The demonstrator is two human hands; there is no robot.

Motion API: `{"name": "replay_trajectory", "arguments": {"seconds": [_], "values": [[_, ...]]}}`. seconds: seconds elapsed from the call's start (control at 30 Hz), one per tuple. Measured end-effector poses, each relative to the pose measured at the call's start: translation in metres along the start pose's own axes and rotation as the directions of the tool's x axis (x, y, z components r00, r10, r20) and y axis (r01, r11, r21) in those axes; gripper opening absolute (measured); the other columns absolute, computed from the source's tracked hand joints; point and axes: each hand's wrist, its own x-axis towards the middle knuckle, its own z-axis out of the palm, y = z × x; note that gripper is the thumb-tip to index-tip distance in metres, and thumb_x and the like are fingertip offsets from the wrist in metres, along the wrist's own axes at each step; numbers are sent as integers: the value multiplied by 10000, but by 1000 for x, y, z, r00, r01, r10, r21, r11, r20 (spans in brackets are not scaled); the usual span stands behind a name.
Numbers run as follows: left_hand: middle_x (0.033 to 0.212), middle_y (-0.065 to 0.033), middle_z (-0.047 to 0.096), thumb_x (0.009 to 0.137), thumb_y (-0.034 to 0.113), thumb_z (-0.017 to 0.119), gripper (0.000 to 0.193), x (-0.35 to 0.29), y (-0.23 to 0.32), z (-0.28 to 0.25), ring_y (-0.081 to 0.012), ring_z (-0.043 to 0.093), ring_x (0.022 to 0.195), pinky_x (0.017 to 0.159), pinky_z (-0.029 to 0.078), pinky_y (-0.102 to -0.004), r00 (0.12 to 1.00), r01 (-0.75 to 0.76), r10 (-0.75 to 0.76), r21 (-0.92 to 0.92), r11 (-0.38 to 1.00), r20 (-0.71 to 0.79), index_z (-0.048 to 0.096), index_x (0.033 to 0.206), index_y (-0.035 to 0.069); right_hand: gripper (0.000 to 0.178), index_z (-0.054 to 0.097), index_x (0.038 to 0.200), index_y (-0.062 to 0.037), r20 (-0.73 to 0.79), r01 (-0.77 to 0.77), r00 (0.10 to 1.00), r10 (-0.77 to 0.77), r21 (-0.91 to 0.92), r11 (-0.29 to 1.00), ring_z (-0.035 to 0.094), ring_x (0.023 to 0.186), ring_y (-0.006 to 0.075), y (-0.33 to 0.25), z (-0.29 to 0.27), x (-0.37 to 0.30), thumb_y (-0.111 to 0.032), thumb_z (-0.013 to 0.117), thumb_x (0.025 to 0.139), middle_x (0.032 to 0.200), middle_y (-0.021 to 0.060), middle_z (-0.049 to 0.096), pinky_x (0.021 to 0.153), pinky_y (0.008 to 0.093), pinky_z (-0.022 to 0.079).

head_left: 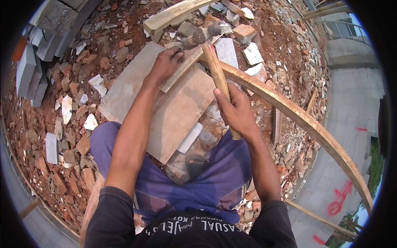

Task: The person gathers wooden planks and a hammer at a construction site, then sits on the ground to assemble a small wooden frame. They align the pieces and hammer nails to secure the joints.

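Observation:
My right hand (236, 109) is wrapped round the wooden handle of a hammer (216, 70). Its dark metal head is raised over the far end of a short wooden strip (180, 75). Beside that strip, my left hand (166, 63) has its fingers curled together at the wood's edge; whatever they pinch is too small to make out. A long timber batten (285, 101) meets the short strip near the hammer and runs off to the lower right. Flat pale boards (182, 113) lie beneath the strip, between my knees and the rubble.
Broken brick and stone rubble (74, 144) covers the ground around me. Grey blocks (31, 74) are stacked at the far left. Another timber (178, 14) lies at the far side. A grey block wall (347, 107) with red paint marks stands on the right.

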Motion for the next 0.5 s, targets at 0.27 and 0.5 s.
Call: {"name": "replay_trajectory", "arguments": {"seconds": [0.27,0.5], "values": [[848,-196,662,1025,259,568,261,0,2,4,-250,593,772,784,481,-375,994,-87,95,116,989,-60,640,1035,9,363,545,935,43,-108,117,986,-129,-106,987,641,631,451,-20,-9,11,-304,608,1021,658,277,600,590,501,470],[890,-254,665,996,194,598,178,-11,15,12,-444,650,844,742,495,-451,986,-85,105,153,985,-130,646,1027,26,317,536,954,50,-182,231,949,-259,-161,959,643,600,454,-55,-19,21,-251,594,1034,651,282,602,535,515,460]]}}
